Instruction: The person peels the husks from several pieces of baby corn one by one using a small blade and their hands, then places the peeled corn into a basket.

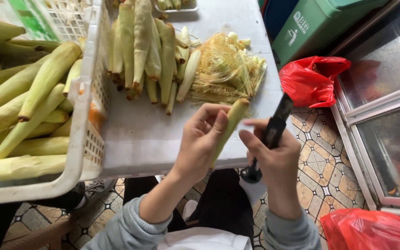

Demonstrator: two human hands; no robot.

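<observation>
The left hand (203, 139) grips a slim baby corn ear (230, 124) still in its pale husk, fingers wrapped round its lower half, holding it tilted above the near edge of the white table (140, 139). The right hand (276, 155) is clenched on a black-handled knife (270, 134), just beside the ear. Farther back on the table lie a row of husked ears (146, 51) and a heap of silk and husk trimmings (225, 69). A white plastic basket (86, 139) of unpeeled ears stands to the left.
</observation>
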